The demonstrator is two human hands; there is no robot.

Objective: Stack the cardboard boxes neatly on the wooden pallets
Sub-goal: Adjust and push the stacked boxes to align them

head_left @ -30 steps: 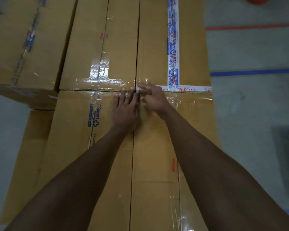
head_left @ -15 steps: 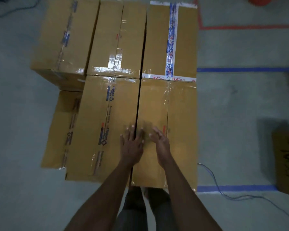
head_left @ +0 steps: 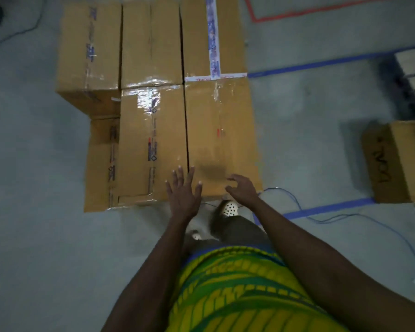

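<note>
Grey concrete floor (head_left: 34, 164) with stacked boxes (head_left: 151, 130), seen from above.
Boxes stand packed side by side in front of the person, both hands over the stack's near edge. Left hand (head_left: 183, 195): grip apart, fingers spread, holding nothing. Right hand (head_left: 243, 190): grip loosely curled, empty. A lone box (head_left: 398, 161) sits well apart at right, near blue tape (head_left: 321, 208).

At 3 o'clock, the brown cardboard box with black scrawl (head_left: 403, 161) runs off the edge. At 11 o'clock, blue tape print (head_left: 90, 51) is blurred unreadable.
</note>
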